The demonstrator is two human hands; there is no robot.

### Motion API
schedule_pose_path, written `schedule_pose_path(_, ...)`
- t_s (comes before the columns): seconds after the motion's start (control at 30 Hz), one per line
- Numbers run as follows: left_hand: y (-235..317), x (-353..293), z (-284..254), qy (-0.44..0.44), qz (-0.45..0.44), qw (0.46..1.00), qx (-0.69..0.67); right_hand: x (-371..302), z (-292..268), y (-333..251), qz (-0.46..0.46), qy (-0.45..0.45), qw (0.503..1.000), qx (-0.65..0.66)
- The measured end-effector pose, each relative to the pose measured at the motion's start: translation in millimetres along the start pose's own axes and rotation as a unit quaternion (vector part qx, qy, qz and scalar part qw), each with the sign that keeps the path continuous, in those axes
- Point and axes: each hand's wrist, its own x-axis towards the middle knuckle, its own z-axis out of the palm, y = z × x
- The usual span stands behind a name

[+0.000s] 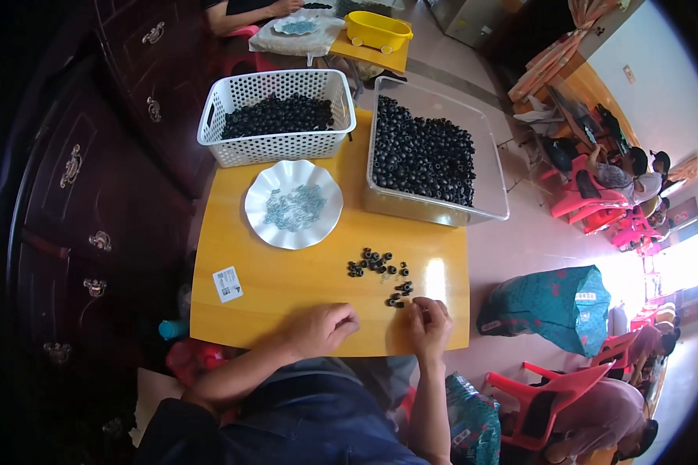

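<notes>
A: Where are the small black parts (380, 262)?
B: They lie in a loose group on the yellow table (302, 283), in front of the two hands and a little right of its middle. A few of them are just beside the right hand (430, 324).
A: How does this hand hold itself?
B: The thumb and the forefinger are near to each other, but I cannot tell if they pinch something. The left hand (327, 325) is at the near edge with its fingers curled; what is inside, I cannot tell.
A: And farther away?
B: Behind the group, to the left, stands a white wavy dish (255, 213) with tiny bluish clear pieces (296, 206). A white card (228, 284) lies nearer, at the left side.
A: At the far end?
B: There is a white perforated basket (287, 147) on the left and a clear plastic box (419, 209) on the right. Both contain many black parts. On the floor, to the right, is a teal bag (549, 306).
</notes>
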Motion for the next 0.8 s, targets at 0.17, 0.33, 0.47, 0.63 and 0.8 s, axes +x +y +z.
schedule_pose_path(0.17, 0, -2, 0, 0.0, -0.014, 1.0, 0.009, 1, -1, -5, 0.002, 0.001, 1.0, 0.002)
schedule_pose_path(0.33, -7, -8, -3, 0.018, -0.012, 1.0, -0.012, -5, 4, -7, -0.004, -0.002, 1.0, 0.002)
schedule_pose_path(0.47, -6, -10, -8, 0.048, 0.0, 0.999, -0.018, -7, 5, -7, -0.009, -0.008, 1.0, -0.008)
schedule_pose_path(0.63, -7, -12, -10, 0.056, 0.006, 0.998, -0.014, -9, 6, -10, -0.012, -0.012, 1.0, -0.024)
schedule_pose_path(0.8, -7, -12, -10, 0.057, 0.009, 0.998, -0.002, -8, 7, -12, -0.007, -0.021, 0.999, -0.028)
